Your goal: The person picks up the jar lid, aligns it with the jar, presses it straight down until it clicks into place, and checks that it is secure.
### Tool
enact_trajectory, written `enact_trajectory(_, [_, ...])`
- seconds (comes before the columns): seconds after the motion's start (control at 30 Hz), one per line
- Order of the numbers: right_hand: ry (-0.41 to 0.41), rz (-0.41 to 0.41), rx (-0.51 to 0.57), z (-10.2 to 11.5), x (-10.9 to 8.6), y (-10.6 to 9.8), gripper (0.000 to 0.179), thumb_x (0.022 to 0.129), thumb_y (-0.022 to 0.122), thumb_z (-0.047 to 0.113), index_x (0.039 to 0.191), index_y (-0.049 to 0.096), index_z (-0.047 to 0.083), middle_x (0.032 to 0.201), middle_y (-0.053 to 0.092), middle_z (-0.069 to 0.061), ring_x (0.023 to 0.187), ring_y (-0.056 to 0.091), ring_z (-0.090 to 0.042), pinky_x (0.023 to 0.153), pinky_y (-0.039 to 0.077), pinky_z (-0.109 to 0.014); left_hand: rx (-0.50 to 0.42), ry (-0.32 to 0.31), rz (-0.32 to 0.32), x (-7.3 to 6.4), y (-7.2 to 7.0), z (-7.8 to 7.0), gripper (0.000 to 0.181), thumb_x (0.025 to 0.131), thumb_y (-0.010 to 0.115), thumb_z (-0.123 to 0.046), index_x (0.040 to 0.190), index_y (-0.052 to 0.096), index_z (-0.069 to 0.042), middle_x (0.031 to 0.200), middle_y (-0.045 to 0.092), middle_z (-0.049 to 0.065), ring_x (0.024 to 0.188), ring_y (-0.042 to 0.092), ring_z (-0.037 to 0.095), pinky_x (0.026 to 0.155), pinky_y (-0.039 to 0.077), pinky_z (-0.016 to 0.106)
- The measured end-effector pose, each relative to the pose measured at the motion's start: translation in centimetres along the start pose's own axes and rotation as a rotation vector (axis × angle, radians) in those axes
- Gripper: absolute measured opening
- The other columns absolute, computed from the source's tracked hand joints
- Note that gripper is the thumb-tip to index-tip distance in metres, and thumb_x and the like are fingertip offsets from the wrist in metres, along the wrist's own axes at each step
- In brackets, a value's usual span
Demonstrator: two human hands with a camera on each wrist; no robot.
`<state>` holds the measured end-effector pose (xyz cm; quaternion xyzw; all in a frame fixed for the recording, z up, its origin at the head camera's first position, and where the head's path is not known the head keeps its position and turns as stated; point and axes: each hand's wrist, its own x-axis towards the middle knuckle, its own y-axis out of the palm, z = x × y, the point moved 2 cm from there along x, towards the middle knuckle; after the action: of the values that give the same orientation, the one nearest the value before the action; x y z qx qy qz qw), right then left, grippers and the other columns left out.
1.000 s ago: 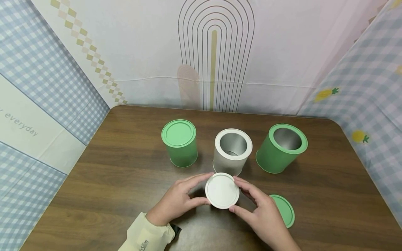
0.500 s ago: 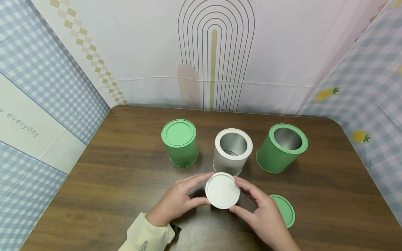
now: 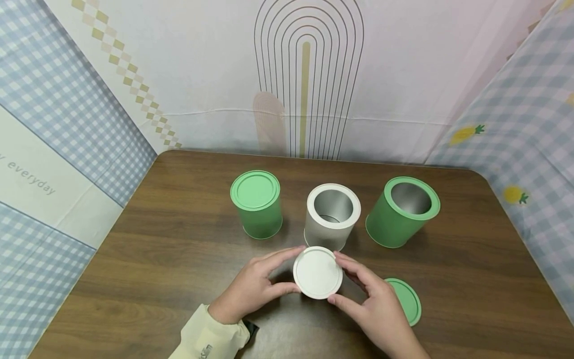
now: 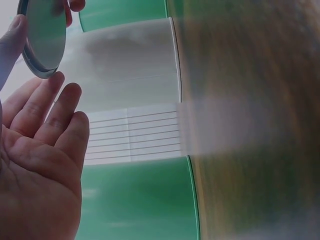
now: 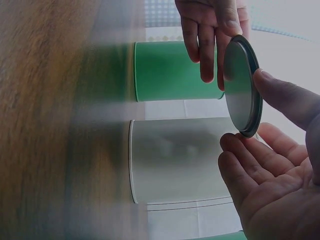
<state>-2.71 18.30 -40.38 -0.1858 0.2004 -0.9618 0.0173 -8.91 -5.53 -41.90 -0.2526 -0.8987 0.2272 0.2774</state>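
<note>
A round white lid (image 3: 317, 272) is held level above the table in front of an open white can (image 3: 326, 235). My left hand (image 3: 255, 286) pinches its left edge between thumb and fingers. From the other side, my right hand (image 3: 374, 304) grips the right edge the same way. In both wrist views the underside of the lid (image 5: 239, 90) looks shiny and metallic, apart from the tabletop. The white can stands upright, its top uncovered and its silver inside visible; the lid hides part of its base.
To the left stands a green can (image 3: 262, 219) with its lid on. An open green can (image 3: 387, 224) stands at the right. A loose green lid (image 3: 409, 303) lies on the brown table (image 3: 148, 279), partly hidden by the right hand. Printed cloth (image 3: 202, 75) hangs behind.
</note>
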Motion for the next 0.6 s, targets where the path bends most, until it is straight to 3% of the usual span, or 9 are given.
enact_trajectory(0.6, [-0.005,-0.005,0.007,0.06,0.03,-0.04,0.065,0.071,0.089,0.0,0.13,0.065,0.012,0.134,0.065,-0.006,0.122,0.061,-0.008,0.102,0.045,-0.016,0.02,0.037,-0.019,0.0,0.09,-0.08,0.07,0.079,0.085,-0.022,0.142,0.057,-0.01,0.14,0.061,0.0,0.128,0.057,0.016,0.104,0.049,0.033])
